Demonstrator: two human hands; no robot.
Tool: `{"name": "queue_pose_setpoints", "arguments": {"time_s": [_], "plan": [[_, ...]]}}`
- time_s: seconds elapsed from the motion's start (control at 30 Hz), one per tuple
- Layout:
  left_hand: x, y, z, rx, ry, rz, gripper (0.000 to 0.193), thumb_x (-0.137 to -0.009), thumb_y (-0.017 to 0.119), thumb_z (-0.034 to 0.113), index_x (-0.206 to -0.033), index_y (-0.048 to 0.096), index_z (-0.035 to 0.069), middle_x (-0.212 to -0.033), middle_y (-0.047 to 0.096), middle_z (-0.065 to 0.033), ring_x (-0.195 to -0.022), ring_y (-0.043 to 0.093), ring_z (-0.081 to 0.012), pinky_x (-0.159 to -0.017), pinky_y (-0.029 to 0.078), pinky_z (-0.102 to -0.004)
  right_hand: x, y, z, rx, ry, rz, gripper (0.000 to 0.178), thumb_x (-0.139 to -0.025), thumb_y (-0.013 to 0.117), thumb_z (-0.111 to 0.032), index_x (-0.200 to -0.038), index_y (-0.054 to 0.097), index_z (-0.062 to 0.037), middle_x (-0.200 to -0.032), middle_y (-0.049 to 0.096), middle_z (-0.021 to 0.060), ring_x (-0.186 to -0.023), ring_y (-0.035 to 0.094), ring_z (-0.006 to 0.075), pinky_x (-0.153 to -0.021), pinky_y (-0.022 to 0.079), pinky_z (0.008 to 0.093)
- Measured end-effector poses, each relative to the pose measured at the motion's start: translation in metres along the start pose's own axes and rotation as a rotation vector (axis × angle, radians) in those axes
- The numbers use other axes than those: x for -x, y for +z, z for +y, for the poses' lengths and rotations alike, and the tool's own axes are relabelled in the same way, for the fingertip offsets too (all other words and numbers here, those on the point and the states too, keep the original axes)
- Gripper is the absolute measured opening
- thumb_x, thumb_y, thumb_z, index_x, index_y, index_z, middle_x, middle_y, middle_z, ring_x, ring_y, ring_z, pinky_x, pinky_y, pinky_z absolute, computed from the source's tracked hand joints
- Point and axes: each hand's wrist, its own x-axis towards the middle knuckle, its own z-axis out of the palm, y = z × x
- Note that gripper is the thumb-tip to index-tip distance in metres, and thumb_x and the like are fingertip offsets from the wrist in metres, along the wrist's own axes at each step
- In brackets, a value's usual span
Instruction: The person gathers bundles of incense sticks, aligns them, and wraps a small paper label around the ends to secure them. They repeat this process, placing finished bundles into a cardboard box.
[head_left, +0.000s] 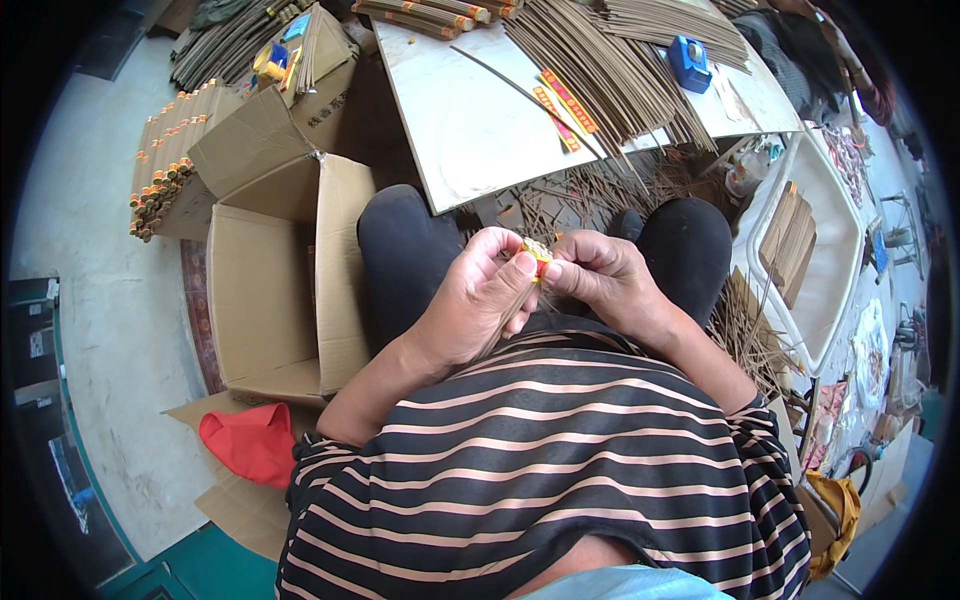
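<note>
In the head view, a bundle of thin brown sticks (535, 245) sits just off the middle toward 2 o'clock, the left hand (482, 285) wrapped around it while the right hand (603, 273) pinches at its red-and-yellow band (542, 267). An open cardboard box (342, 265) stands at 9 o'clock from it, and a blue tape dispenser (690, 64) rests on the white table (460, 140) at 1 o'clock. The bundle should handle as light and stiff, its sticks probably brittle, so it is best held snugly around the banded end without bending
</note>
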Motion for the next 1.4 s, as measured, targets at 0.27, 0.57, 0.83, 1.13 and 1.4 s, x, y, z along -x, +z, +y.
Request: {"name": "queue_pose_setpoints", "arguments": {"time_s": [0.27,0.57,0.83,1.13,1.4], "plan": [[-0.003,-0.001,0.005,0.146,-0.050,-0.095,0.027,-0.093,0.049,0.027,-0.104,0.040,0.004,-0.074,0.052,-0.0088,-0.052,0.048,-0.0092,-0.047,0.040,-0.0164,0.000,-0.004,-0.002,0.029,-0.036,-0.022,0.021,-0.085,0.063,-0.020,-0.078,0.059,-0.0013,-0.069,0.055,0.0017,-0.064,0.050,0.0079,-0.056,0.042,0.0238],[-0.014,-0.014,0.000,0.334,-0.145,-0.255,0.027,-0.093,0.050,0.031,-0.103,0.043,0.006,-0.074,0.054,-0.0098,-0.050,0.050,-0.0105,-0.044,0.042,-0.0173,-0.005,-0.011,-0.002,0.172,-0.146,-0.059,0.020,-0.085,0.064,-0.020,-0.076,0.059,-0.0027,-0.066,0.054,0.0008,-0.061,0.050,0.0081,-0.054,0.041,0.0242],[-0.015,-0.013,-0.002,0.329,-0.148,-0.244,0.029,-0.093,0.049,0.033,-0.103,0.043,0.006,-0.073,0.054,-0.0099,-0.049,0.050,-0.0110,-0.043,0.042,-0.0177,-0.005,-0.013,-0.003,0.139,-0.093,-0.089,0.022,-0.085,0.063,-0.021,-0.075,0.058,-0.0017,-0.065,0.053,0.0006,-0.060,0.048,0.0073,-0.053,0.040,0.0237],[-0.016,-0.013,-0.002,0.361,-0.173,-0.282,0.030,-0.093,0.049,0.034,-0.103,0.043,0.006,-0.073,0.053,-0.0111,-0.048,0.049,-0.0111,-0.042,0.042,-0.0186,-0.007,-0.014,0.000,0.318,-0.292,-0.034,0.020,-0.083,0.066,-0.019,-0.075,0.058,-0.0024,-0.064,0.055,0.0056,-0.058,0.052,0.0138,-0.052,0.042,0.0262],[-0.023,-0.019,-0.006,0.442,-0.210,-0.453,0.032,-0.093,0.048,0.035,-0.103,0.042,0.005,-0.075,0.054,-0.0144,-0.047,0.049,-0.0119,-0.042,0.042,-0.0196,-0.008,-0.015,0.004,0.263,-0.259,-0.006,0.023,-0.076,0.072,-0.021,-0.074,0.057,-0.0038,-0.065,0.054,0.0032,-0.059,0.051,0.0121,-0.053,0.042,0.0257]]}}
